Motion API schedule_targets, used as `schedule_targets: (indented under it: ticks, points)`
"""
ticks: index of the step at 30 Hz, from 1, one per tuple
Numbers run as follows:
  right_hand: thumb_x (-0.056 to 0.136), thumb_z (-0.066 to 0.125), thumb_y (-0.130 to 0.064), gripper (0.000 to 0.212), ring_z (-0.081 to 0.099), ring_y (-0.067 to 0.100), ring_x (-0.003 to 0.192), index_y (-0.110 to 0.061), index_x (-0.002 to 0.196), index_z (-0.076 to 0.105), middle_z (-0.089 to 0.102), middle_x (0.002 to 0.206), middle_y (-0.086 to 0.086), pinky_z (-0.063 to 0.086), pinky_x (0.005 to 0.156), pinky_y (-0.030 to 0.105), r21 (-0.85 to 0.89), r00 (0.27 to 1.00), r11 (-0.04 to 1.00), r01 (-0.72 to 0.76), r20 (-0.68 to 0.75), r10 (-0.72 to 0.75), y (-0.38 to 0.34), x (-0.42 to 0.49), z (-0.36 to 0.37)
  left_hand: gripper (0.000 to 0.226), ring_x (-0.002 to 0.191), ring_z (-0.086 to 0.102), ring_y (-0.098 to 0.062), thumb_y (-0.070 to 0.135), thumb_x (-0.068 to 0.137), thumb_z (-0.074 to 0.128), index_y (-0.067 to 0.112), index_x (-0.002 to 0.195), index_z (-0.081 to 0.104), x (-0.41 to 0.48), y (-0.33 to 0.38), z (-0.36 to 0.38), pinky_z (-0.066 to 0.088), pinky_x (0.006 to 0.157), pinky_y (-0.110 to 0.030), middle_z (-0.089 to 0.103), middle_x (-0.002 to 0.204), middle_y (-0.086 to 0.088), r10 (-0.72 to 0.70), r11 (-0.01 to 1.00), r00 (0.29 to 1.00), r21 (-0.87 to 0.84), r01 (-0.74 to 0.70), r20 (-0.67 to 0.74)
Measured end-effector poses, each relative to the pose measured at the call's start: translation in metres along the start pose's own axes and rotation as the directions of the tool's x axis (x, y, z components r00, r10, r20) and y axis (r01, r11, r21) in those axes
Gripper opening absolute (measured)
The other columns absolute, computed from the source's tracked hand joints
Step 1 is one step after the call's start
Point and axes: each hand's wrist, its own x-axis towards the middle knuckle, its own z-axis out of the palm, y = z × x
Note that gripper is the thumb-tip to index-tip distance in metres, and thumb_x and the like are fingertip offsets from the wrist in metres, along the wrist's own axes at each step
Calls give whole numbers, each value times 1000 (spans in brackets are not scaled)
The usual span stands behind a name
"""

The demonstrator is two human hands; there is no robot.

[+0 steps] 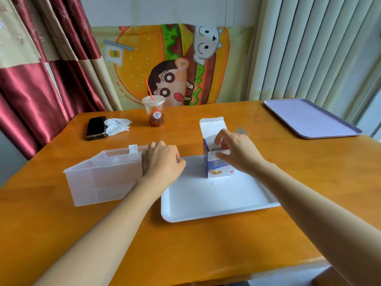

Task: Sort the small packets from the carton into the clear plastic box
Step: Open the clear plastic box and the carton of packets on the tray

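Note:
A small purple and white carton (pixel 218 169) stands upright on the white tray (pixel 216 201), its top flap open. My right hand (pixel 237 150) is at the open top. Its fingers curl into the opening and its thumb lies across the front wall. A grey packet edge (pixel 215 148) shows inside, under the fingers. The clear plastic box (pixel 99 178) sits left of the tray, its lid raised at the back. My left hand (pixel 162 162) is over the box's right end with curled fingers. What lies under them is hidden.
At the back of the wooden table (pixel 206 244) stand a plastic cup with a red straw (pixel 154 112), a black phone (pixel 96 127) and a crumpled white tissue (pixel 117 125). A lilac tray (pixel 311 118) lies at the far right. The near table edge runs bottom right.

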Motion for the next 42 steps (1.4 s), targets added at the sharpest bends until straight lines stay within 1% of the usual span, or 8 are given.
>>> schedule_targets:
  ticks: [5, 9, 12, 18, 21, 23, 29, 42]
  points:
    - [79, 70, -8, 27, 56, 16, 73, -16, 101, 56, 65, 87, 0, 49, 65, 33, 308, 999, 950, -49, -9, 54, -8, 3, 2, 30, 110, 40, -25, 47, 91, 47, 26, 100, 67, -4, 4, -5, 29, 90, -40, 59, 112, -2, 88, 948, 996, 307, -80, -12]
    - [78, 73, -6, 30, 53, 10, 66, -18, 96, 52, 63, 81, 2, 50, 59, 31, 616, 980, 776, -135, -33, 197, -6, 5, -6, 44, 118, 39, -23, 47, 91, 53, 21, 126, 55, 2, 9, -6, 38, 93, -34, 55, 123, -4, 185, 980, 983, -68, -185, -4]
    - [76, 76, -3, 34, 57, 11, 66, -15, 94, 51, 61, 78, 6, 51, 56, 24, 865, 948, 466, -188, 37, 316, -9, 3, -13, 80, 131, 36, -22, 57, 81, 64, 20, 144, 31, 5, 23, 1, 37, 98, -33, 40, 141, -4, 146, 916, 982, -391, -90, 116]
    - [80, 72, -2, 23, 58, 16, 64, -10, 89, 53, 59, 72, 3, 49, 55, 22, 916, 883, 265, -302, 164, 439, -24, -2, -6, 116, 130, 29, -28, 55, 57, 84, 19, 143, 14, -1, 47, 30, 41, 91, -38, 28, 139, -7, 50, 934, 996, -356, -23, 68]
    - [91, 61, -15, 11, 56, 16, 72, -4, 94, 65, 63, 81, 8, 47, 62, 23, 864, 920, 363, -350, 244, 308, -17, -2, -12, 93, 122, 35, -28, 37, 62, 83, 17, 134, 28, 2, 39, 40, 41, 84, -33, 36, 130, -7, 63, 922, 998, -383, -60, -5]
    - [93, 57, -12, 14, 59, 12, 71, -8, 99, 69, 67, 85, 2, 47, 60, 20, 759, 945, 568, -317, 202, 257, -6, -2, -20, 92, 122, 33, -26, 31, 63, 83, 19, 136, 28, 3, 32, 43, 41, 89, -33, 34, 131, -6, 124, 897, 992, -429, -107, 13]
    - [79, 76, -18, 22, 54, 3, 67, -17, 100, 68, 63, 86, -5, 49, 63, 27, 461, 968, 863, -206, 227, 110, 2, 1, -18, 93, 123, 25, -24, 19, 64, 82, 25, 139, 27, 4, 31, 46, 34, 92, -26, 26, 129, -3, 187, 844, 981, -518, -138, 44]
    - [87, 68, -21, 14, 55, 7, 63, -12, 78, 65, 66, 80, -1, 39, 56, 10, 479, 982, 876, -56, -131, 135, 8, 5, -5, 88, 120, 28, -23, 18, 63, 79, 25, 136, 30, 8, 28, 45, 35, 88, -29, 32, 126, -4, 123, 817, 988, -575, -45, 98]
